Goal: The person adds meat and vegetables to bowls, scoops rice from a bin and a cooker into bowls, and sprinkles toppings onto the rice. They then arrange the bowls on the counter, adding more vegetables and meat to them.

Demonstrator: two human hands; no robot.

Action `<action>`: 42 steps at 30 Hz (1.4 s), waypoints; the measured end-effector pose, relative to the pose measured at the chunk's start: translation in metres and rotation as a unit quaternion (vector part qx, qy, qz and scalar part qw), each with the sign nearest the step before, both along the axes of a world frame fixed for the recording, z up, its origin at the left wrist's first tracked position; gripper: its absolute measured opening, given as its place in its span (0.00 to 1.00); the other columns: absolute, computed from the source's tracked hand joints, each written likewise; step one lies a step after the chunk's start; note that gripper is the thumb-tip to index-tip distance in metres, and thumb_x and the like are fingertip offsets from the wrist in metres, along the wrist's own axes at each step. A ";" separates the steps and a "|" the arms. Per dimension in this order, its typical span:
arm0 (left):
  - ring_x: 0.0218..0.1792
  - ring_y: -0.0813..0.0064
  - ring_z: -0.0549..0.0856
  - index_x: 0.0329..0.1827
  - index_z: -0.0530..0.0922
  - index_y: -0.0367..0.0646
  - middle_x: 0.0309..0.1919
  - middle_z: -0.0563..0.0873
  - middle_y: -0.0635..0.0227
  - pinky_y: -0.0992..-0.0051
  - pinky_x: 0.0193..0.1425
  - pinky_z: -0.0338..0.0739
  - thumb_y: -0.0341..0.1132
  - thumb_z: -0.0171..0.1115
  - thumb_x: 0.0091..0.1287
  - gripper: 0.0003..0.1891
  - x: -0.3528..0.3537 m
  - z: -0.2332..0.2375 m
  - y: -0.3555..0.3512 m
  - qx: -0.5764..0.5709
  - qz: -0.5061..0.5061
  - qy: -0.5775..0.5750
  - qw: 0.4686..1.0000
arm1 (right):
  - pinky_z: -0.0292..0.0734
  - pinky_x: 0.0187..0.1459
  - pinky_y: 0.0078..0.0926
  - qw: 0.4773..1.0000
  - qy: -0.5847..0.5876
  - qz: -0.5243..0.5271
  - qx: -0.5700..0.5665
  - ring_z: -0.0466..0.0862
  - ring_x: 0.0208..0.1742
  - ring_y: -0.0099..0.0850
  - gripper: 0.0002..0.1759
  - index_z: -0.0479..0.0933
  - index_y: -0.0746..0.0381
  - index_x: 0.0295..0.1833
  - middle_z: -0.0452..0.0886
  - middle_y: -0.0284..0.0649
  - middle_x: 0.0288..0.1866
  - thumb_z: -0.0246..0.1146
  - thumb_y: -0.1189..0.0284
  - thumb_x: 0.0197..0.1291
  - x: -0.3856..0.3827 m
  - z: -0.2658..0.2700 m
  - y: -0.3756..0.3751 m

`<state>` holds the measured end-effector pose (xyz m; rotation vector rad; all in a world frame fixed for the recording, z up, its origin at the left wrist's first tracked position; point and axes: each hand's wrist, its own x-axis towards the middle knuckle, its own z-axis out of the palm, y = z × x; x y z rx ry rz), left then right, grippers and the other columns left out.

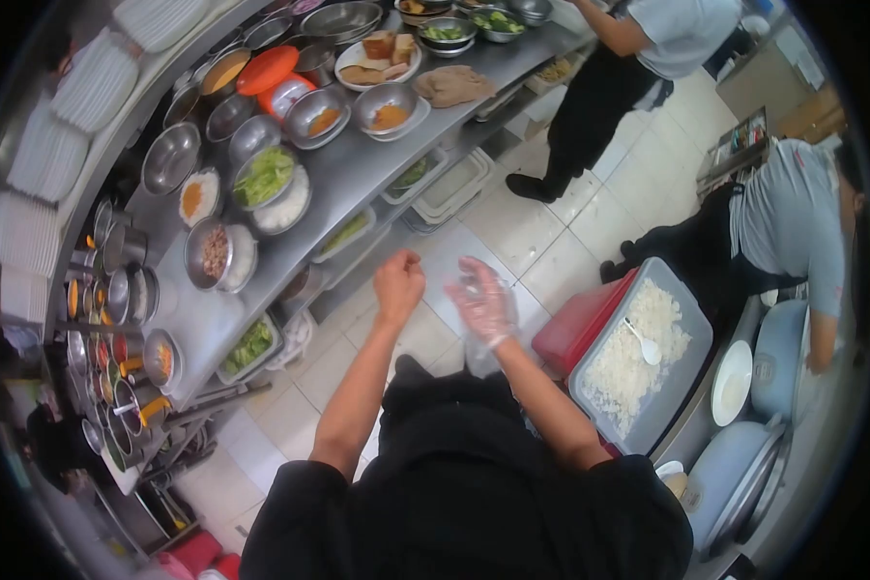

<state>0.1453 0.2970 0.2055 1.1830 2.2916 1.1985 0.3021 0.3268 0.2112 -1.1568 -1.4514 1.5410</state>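
Note:
My left hand is bare and curled into a fist above the floor, with nothing showing in it. Beside it, my right hand wears a clear plastic glove, loose at the wrist; its fingers are apart and hold nothing. The two hands do not touch. To the right of my gloved hand stands a grey tub of cooked rice with a white spoon lying in it. On the left, the metal counter carries a bowl of diced meat and a bowl of lettuce.
Two people stand at the right, one by the counter's far end, one bending over large pots. A red container stands by the rice tub. Stacked white plates line the left shelf. Vegetable trays sit under the counter.

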 end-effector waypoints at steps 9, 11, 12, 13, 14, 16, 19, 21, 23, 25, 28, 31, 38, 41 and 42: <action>0.34 0.76 0.84 0.38 0.83 0.38 0.28 0.86 0.64 0.75 0.41 0.76 0.31 0.57 0.62 0.08 0.030 0.005 0.034 0.043 -0.007 -0.114 0.992 | 0.73 0.56 0.37 0.966 -0.137 -0.011 0.218 0.77 0.54 0.35 0.28 0.72 0.60 0.59 0.76 0.43 0.58 0.69 0.61 0.56 0.059 -0.058 0.056; 0.35 0.79 0.83 0.39 0.82 0.37 0.28 0.85 0.65 0.76 0.40 0.75 0.33 0.57 0.65 0.09 0.054 0.005 0.045 0.053 -0.049 -0.162 0.984 | 0.70 0.59 0.43 0.958 0.155 0.082 -0.228 0.76 0.58 0.36 0.28 0.72 0.56 0.62 0.75 0.41 0.60 0.63 0.53 0.61 0.071 -0.009 0.060; 0.32 0.76 0.84 0.38 0.82 0.38 0.26 0.85 0.63 0.75 0.37 0.76 0.34 0.58 0.66 0.08 0.074 0.007 0.050 0.076 -0.083 -0.175 0.978 | 0.70 0.59 0.43 0.959 0.156 0.071 -0.228 0.76 0.58 0.36 0.28 0.72 0.56 0.62 0.75 0.41 0.60 0.63 0.53 0.61 0.075 0.007 0.060; 0.28 0.73 0.85 0.38 0.82 0.38 0.24 0.84 0.61 0.74 0.33 0.78 0.35 0.59 0.67 0.09 0.090 0.010 0.057 0.098 -0.119 -0.191 0.969 | 0.68 0.60 0.43 0.925 0.222 0.110 -0.288 0.73 0.62 0.36 0.29 0.68 0.56 0.66 0.72 0.40 0.64 0.59 0.53 0.65 0.080 0.020 0.060; 0.28 0.73 0.85 0.38 0.82 0.38 0.24 0.84 0.61 0.74 0.33 0.78 0.35 0.59 0.67 0.09 0.099 0.014 0.063 0.093 -0.135 -0.196 0.967 | 0.67 0.61 0.42 0.882 0.288 0.144 -0.345 0.70 0.66 0.36 0.30 0.64 0.56 0.70 0.69 0.39 0.68 0.54 0.52 0.69 0.090 0.024 0.059; 0.18 0.69 0.82 0.36 0.81 0.40 0.18 0.82 0.64 0.70 0.25 0.76 0.37 0.57 0.69 0.10 0.118 0.017 0.070 -0.093 -0.194 -0.154 0.964 | 0.65 0.63 0.42 0.857 0.331 0.143 -0.368 0.65 0.70 0.36 0.33 0.60 0.55 0.72 0.65 0.39 0.72 0.54 0.51 0.69 0.118 0.018 0.053; 0.13 0.60 0.79 0.28 0.80 0.43 0.14 0.80 0.64 0.63 0.20 0.73 0.38 0.53 0.70 0.14 0.138 -0.046 0.091 0.075 -0.288 0.284 0.912 | 0.59 0.70 0.44 0.869 0.328 0.147 -0.341 0.54 0.77 0.37 0.38 0.50 0.57 0.77 0.53 0.39 0.78 0.53 0.51 0.69 0.170 0.022 0.033; 0.16 0.55 0.79 0.21 0.78 0.44 0.16 0.80 0.59 0.59 0.20 0.72 0.37 0.52 0.70 0.18 0.156 -0.051 0.106 0.062 -0.254 0.172 0.950 | 0.59 0.72 0.39 0.863 0.286 0.042 -0.414 0.61 0.75 0.42 0.35 0.56 0.67 0.73 0.60 0.44 0.75 0.52 0.55 0.70 0.215 0.019 0.018; 0.18 0.55 0.80 0.19 0.78 0.45 0.17 0.80 0.57 0.59 0.21 0.73 0.37 0.51 0.70 0.19 0.176 -0.029 0.112 0.054 -0.282 0.103 0.952 | 0.63 0.70 0.41 0.885 0.224 0.073 -0.402 0.69 0.69 0.43 0.35 0.63 0.71 0.69 0.67 0.53 0.70 0.55 0.55 0.68 0.286 0.019 -0.001; 0.20 0.54 0.80 0.22 0.80 0.44 0.18 0.81 0.56 0.59 0.24 0.74 0.39 0.51 0.71 0.18 0.196 -0.019 0.117 -0.004 -0.308 -0.025 0.951 | 0.70 0.64 0.43 0.900 0.240 -0.031 -0.362 0.74 0.65 0.42 0.28 0.68 0.67 0.65 0.73 0.50 0.64 0.59 0.61 0.66 0.369 0.020 -0.029; 0.18 0.54 0.78 0.19 0.78 0.44 0.17 0.79 0.55 0.62 0.24 0.73 0.50 0.50 0.72 0.26 0.250 -0.022 0.109 0.134 -0.409 -0.061 0.900 | 0.60 0.69 0.41 0.965 0.017 -0.247 -0.090 0.68 0.69 0.39 0.40 0.60 0.65 0.72 0.69 0.46 0.68 0.66 0.61 0.57 0.381 0.024 -0.024; 0.17 0.52 0.77 0.19 0.77 0.39 0.16 0.78 0.53 0.59 0.24 0.72 0.49 0.51 0.70 0.26 0.310 0.021 0.097 0.131 -0.559 -0.016 0.818 | 0.49 0.73 0.35 0.979 -0.141 -0.111 0.093 0.60 0.74 0.37 0.53 0.55 0.63 0.75 0.62 0.42 0.73 0.75 0.67 0.44 0.337 0.025 -0.014; 0.21 0.50 0.77 0.21 0.76 0.36 0.19 0.78 0.51 0.59 0.28 0.71 0.49 0.54 0.67 0.24 0.297 0.050 0.108 0.064 -0.522 -0.104 0.844 | 0.74 0.50 0.33 0.978 -0.111 -0.173 -0.018 0.80 0.45 0.37 0.18 0.77 0.68 0.50 0.81 0.46 0.46 0.68 0.74 0.54 0.359 -0.043 -0.004; 0.25 0.52 0.79 0.25 0.77 0.38 0.23 0.80 0.53 0.60 0.29 0.71 0.48 0.58 0.66 0.20 0.242 0.031 0.118 0.084 -0.373 -0.081 0.921 | 0.74 0.52 0.36 0.895 -0.387 -0.209 0.082 0.80 0.46 0.45 0.21 0.76 0.69 0.51 0.80 0.51 0.49 0.69 0.71 0.53 0.430 -0.083 -0.003; 0.25 0.53 0.79 0.26 0.77 0.38 0.23 0.80 0.54 0.61 0.29 0.72 0.46 0.60 0.65 0.19 0.219 0.029 0.119 0.050 -0.329 -0.093 0.938 | 0.74 0.52 0.36 0.893 -0.387 -0.216 0.082 0.80 0.46 0.45 0.21 0.76 0.69 0.51 0.80 0.51 0.49 0.69 0.71 0.53 0.453 -0.092 -0.003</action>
